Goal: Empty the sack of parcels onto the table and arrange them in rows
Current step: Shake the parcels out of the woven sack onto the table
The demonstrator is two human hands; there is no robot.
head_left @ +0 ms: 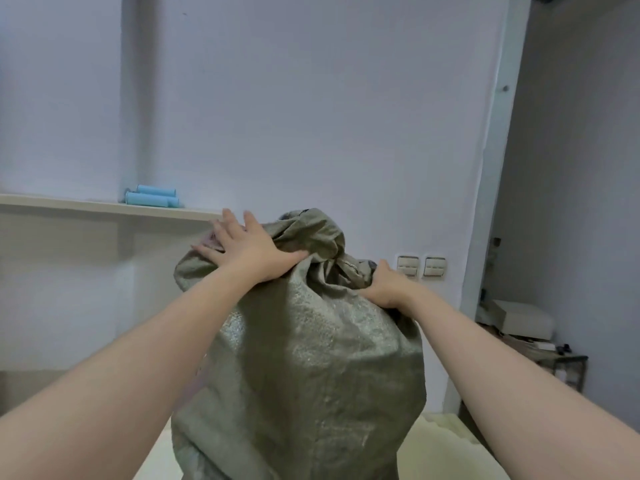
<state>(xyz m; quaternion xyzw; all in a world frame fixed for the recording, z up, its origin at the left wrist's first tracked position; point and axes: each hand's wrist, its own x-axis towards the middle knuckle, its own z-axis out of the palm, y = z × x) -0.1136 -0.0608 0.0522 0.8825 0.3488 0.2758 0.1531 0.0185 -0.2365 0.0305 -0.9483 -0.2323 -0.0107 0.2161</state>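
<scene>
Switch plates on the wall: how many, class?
2. The left switch plate sits just right of the sack; the right switch plate beside it. Others may hide behind the sack.

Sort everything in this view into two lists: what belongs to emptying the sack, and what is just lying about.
Belongs to the job: green sack; left hand pressing on its top; right hand gripping its bunched fabric; pale table.

Just lying about: blue rolls on the shelf; wall switches; white box at the right.

Pale wall (pixel 311 98) at twelve o'clock; shelf (pixel 104 206) with blue rolls (pixel 152 195) at nine; switches (pixel 420 266) at three; cluttered side table (pixel 568 360) at four.
</scene>
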